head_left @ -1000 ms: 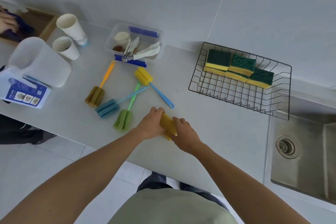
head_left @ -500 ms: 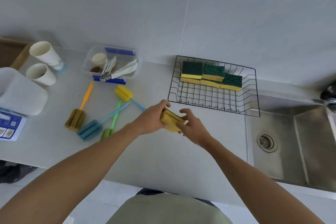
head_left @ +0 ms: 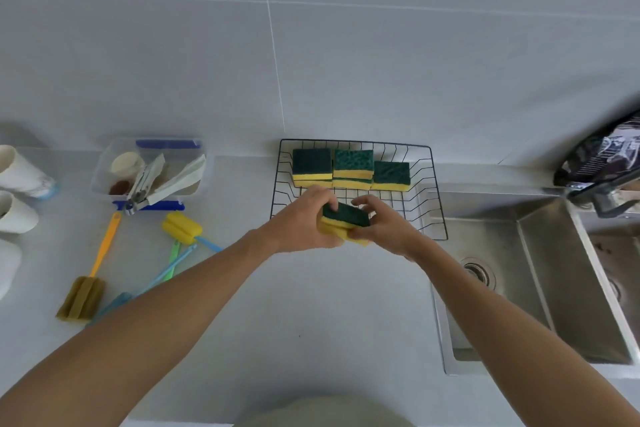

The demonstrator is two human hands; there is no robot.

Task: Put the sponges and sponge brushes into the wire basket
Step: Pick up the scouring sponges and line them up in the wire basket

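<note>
Both hands hold a yellow sponge with a green scouring top (head_left: 345, 217) over the front edge of the black wire basket (head_left: 437, 215). My left hand (head_left: 304, 218) grips its left end, my right hand (head_left: 382, 224) its right end. Several green-and-yellow sponges (head_left: 351, 168) lie at the back of the basket. On the counter to the left lie sponge brushes: an orange-handled one with a brown head (head_left: 83, 298), a yellow-headed one with a blue handle (head_left: 181, 224), a green-handled one (head_left: 174, 255) and a blue one (head_left: 166, 272), partly hidden by my left arm.
A clear plastic box (head_left: 114, 156) with a blue rim holds small items at the back left. White paper cups (head_left: 20, 172) stand at the far left. A steel sink (head_left: 533, 274) lies right of the basket, with a tap (head_left: 602, 198) at the far right.
Both hands have carried the sponge from the counter's front up and right to the basket's front edge. Its green side now faces up. The view has shifted right.
</note>
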